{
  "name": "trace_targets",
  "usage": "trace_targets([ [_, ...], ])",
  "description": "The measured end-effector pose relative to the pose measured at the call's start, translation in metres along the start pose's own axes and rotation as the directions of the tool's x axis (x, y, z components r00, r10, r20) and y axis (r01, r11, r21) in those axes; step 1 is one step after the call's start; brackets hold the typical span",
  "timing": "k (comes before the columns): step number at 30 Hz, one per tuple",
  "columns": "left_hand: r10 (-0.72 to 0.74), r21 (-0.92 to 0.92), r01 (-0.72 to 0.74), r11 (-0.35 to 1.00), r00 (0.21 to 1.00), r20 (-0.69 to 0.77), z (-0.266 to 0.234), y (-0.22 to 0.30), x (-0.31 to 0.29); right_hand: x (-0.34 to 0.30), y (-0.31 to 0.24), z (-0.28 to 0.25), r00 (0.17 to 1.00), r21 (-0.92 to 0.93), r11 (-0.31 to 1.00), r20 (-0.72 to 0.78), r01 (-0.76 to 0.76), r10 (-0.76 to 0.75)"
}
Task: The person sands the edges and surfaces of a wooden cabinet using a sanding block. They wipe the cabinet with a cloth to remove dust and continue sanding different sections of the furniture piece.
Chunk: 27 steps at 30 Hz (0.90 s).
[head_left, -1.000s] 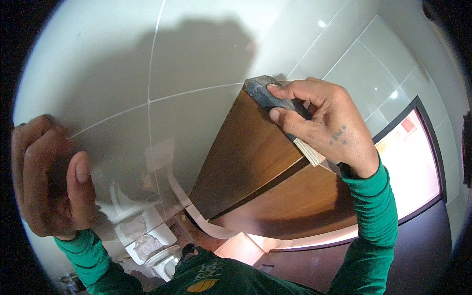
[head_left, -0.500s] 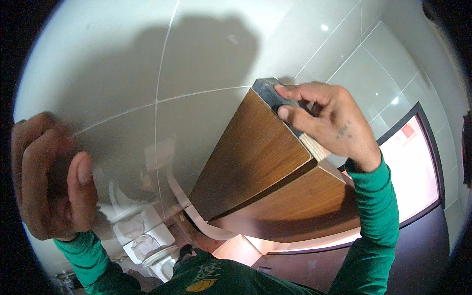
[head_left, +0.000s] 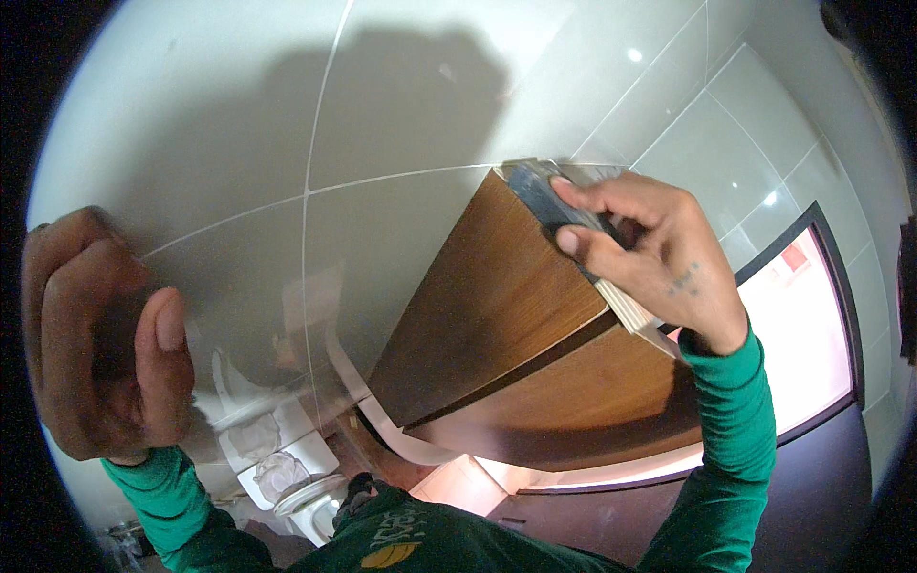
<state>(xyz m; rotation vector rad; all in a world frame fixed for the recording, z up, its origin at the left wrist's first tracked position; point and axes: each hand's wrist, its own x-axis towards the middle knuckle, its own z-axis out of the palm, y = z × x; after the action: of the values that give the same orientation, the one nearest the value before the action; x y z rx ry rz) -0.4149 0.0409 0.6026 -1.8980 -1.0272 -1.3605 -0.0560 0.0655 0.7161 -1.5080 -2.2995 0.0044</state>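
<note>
My right hand (head_left: pixel 659 248) pinches a dark grey sanding block (head_left: pixel 546 202) between thumb and fingers. The block lies flat along the narrow top edge of a brown wood-grain panel (head_left: pixel 497 286). Pale layered wood (head_left: pixel 626 306) shows on that edge at the block's near end, and a little more at the far corner by the wall. At the far left my left hand (head_left: pixel 105 344) is up against the glossy tiled wall (head_left: pixel 239 286). Its fingers are bent and the thumb stands apart, with nothing visible between them; part of it is in shadow.
A second brown wooden face (head_left: pixel 564 401) meets the panel along a dark gap. Below on the left is a white toilet (head_left: pixel 315 506) with a crumpled pale bundle (head_left: pixel 281 477) on it. A dark-framed bright opening (head_left: pixel 802 306) is at the right.
My right hand and the sanding block have slid along the edge, rightward and slightly toward me, baring pale wood at the far corner. My left hand has stayed nearly still.
</note>
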Motion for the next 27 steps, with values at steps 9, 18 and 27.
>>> trace_targets([
  [9, 0.004, -0.018, -0.005, 1.0, 1.0, -0.019, 0.008, -0.003, -0.004, 0.016, 0.001, 0.001, 0.999, -0.014, 0.999, 0.028, -0.042, 0.042],
  [18, -0.186, -0.02, 0.191, 0.981, 0.971, 0.15, -0.011, -0.008, -0.02, -0.013, -0.006, -0.01, 1.0, -0.054, 0.999, 0.022, 0.005, -0.004],
  [27, -0.185, -0.041, 0.192, 0.981, 0.975, 0.124, -0.012, -0.01, -0.024, -0.014, -0.01, -0.005, 0.999, -0.098, 0.994, -0.019, 0.037, -0.039],
])
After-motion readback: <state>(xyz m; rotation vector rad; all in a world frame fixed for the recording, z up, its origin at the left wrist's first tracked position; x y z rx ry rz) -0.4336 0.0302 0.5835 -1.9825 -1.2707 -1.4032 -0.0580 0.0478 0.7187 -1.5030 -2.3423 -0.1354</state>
